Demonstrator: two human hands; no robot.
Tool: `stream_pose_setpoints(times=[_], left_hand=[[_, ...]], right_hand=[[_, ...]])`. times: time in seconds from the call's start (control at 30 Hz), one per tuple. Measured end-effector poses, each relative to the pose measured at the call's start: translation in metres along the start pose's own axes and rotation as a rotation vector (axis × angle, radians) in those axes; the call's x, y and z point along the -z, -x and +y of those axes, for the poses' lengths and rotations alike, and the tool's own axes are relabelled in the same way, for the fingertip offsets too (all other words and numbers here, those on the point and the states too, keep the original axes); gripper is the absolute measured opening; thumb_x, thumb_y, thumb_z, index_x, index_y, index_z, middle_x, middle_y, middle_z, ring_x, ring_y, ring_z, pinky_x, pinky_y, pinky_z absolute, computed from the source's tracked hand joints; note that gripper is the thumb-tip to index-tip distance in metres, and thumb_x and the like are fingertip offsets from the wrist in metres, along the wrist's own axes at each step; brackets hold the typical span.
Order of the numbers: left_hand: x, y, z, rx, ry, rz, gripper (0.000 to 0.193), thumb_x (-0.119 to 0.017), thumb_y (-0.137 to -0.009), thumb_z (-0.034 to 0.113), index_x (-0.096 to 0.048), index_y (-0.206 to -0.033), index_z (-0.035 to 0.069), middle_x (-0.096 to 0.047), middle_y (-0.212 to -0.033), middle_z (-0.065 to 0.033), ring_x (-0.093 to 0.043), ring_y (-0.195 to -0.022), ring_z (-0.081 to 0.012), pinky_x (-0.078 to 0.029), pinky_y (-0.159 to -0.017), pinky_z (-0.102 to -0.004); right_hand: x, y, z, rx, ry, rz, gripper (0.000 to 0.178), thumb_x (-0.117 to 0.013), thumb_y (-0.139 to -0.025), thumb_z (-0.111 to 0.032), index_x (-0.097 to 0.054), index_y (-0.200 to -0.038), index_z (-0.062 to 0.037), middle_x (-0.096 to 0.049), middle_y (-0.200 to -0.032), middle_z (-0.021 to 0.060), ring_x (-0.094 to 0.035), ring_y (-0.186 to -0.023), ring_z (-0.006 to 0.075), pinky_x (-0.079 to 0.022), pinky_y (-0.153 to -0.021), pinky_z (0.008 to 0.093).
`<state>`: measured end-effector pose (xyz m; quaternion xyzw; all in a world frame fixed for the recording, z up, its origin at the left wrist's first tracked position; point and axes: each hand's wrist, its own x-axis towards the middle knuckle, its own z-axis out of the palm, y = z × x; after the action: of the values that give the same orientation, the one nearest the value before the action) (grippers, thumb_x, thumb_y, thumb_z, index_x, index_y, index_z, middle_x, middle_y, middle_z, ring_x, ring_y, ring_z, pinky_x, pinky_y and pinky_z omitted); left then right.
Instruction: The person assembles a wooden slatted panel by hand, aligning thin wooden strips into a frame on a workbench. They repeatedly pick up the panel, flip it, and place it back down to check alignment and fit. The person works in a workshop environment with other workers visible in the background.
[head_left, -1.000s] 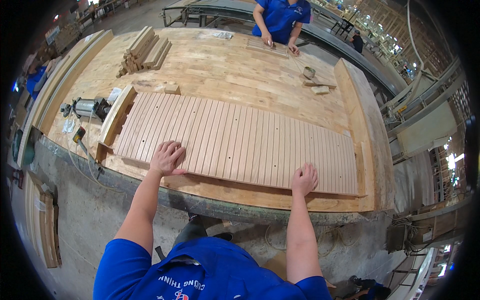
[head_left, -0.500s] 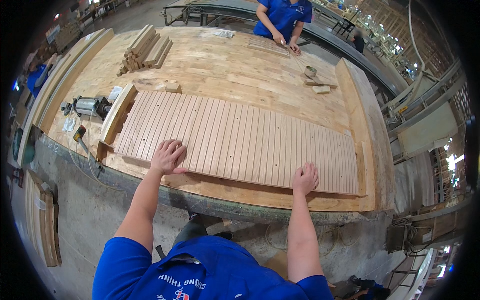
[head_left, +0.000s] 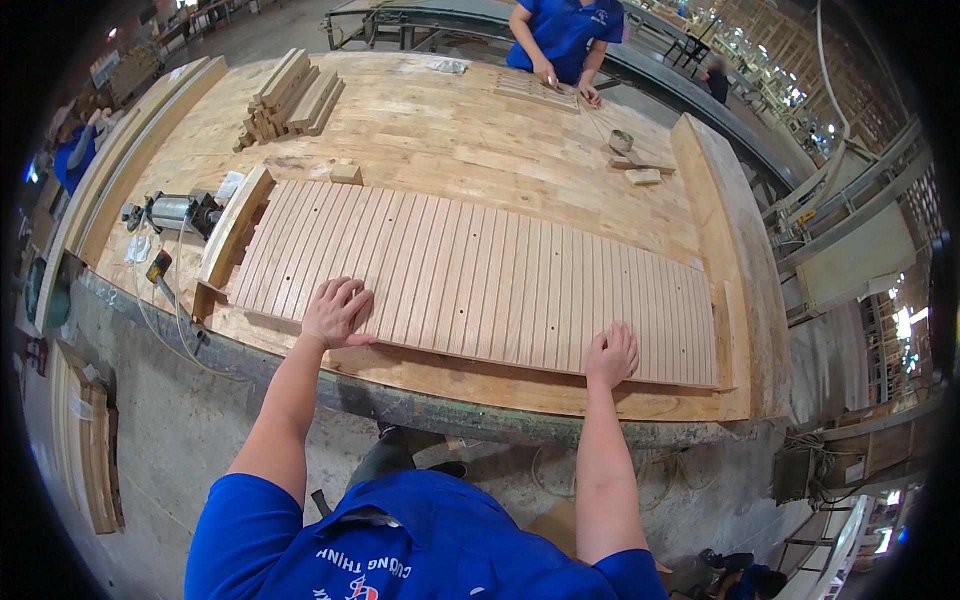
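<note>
A long slatted wooden panel (head_left: 500, 280), pale and dotted with small dark holes, lies on the workbench in front of me. My left hand (head_left: 338, 312) grips its near edge left of centre, with bent fingers over the slats and the thumb along the edge. Farther right, my right hand (head_left: 612, 356) holds the same near edge, its fingers curled onto the top face. The undersides of both hands are hidden. At the panel's left end stands a wooden block (head_left: 238, 230), with a metal air cylinder (head_left: 180, 213) behind it. A wooden rail (head_left: 733, 325) borders the right end.
Stacked wooden strips (head_left: 290, 100) lie at the back left of the workbench (head_left: 420, 130). A co-worker (head_left: 565, 40) handles a small slatted piece (head_left: 537, 93) across the bench. A small round pot (head_left: 621, 142) and wood scraps sit at the right. A hose (head_left: 185, 340) hangs over the front left edge.
My hands and the panel stay in practically the same place. Across the bench, the co-worker's hand has shifted left over the small slatted piece.
</note>
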<state>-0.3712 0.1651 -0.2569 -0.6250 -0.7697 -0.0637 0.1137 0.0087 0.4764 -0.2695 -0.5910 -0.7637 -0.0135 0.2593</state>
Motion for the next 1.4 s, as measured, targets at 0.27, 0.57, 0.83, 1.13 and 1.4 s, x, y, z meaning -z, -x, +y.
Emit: stream_pose_setpoints(times=[0.27, 0.57, 0.83, 1.13, 1.4], left_hand=[[0.001, 0.001, 0.0, 0.002, -0.006, -0.003, 0.086, -0.055, -0.063, 0.075, -0.045, -0.124, 0.015, -0.044, -0.125, -0.0088, -0.039, -0.12, -0.0299, -0.03, -0.101, -0.0468], [0.001, 0.0, 0.0, -0.003, -0.002, 0.0, 0.087, -0.055, -0.063, 0.075, -0.045, -0.125, 0.015, -0.044, -0.125, -0.0092, -0.039, -0.12, -0.0301, -0.03, -0.101, -0.0467], [0.001, 0.0, 0.001, 0.0, 0.02, 0.004, 0.085, -0.057, -0.062, 0.074, -0.046, -0.124, 0.016, -0.044, -0.125, -0.0087, -0.039, -0.119, -0.0303, -0.031, -0.1, -0.0468], [0.005, 0.0, 0.001, -0.034, 0.06, 0.076, 0.08, -0.058, -0.065, 0.071, -0.049, -0.121, 0.015, -0.047, -0.122, -0.0095, -0.041, -0.116, -0.0311, -0.033, -0.098, -0.0466], [0.009, -0.023, -0.015, 0.079, 0.384, -0.004, 0.047, -0.062, -0.077, 0.047, -0.057, -0.108, 0.012, -0.05, -0.114, -0.0093, -0.042, -0.111, -0.0304, -0.034, -0.095, -0.0449]], right_hand=[[0.001, 0.0, -0.001, -0.015, -0.012, -0.022, 0.036, -0.052, -0.083, -0.023, -0.06, -0.116, -0.0117, -0.052, -0.13, 0.0057, -0.038, -0.127, 0.0266, -0.024, -0.108, 0.0433], [0.0, -0.001, -0.001, -0.018, -0.013, -0.02, 0.036, -0.052, -0.083, -0.022, -0.06, -0.116, -0.0118, -0.052, -0.13, 0.0059, -0.039, -0.127, 0.0268, -0.024, -0.108, 0.0431], [-0.002, 0.0, 0.0, -0.009, -0.013, 0.015, 0.035, -0.053, -0.082, -0.021, -0.061, -0.114, -0.0117, -0.053, -0.128, 0.0053, -0.04, -0.125, 0.027, -0.026, -0.107, 0.0429], [-0.001, 0.001, 0.003, 0.005, -0.013, 0.0, 0.034, -0.052, -0.083, -0.023, -0.06, -0.115, -0.0115, -0.052, -0.13, 0.0057, -0.04, -0.126, 0.0276, -0.025, -0.107, 0.0445], [-0.004, -0.004, -0.001, -0.044, -0.013, -0.031, 0.036, -0.052, -0.085, -0.024, -0.059, -0.118, -0.0108, -0.051, -0.131, 0.0075, -0.037, -0.128, 0.0283, -0.023, -0.108, 0.0451]])
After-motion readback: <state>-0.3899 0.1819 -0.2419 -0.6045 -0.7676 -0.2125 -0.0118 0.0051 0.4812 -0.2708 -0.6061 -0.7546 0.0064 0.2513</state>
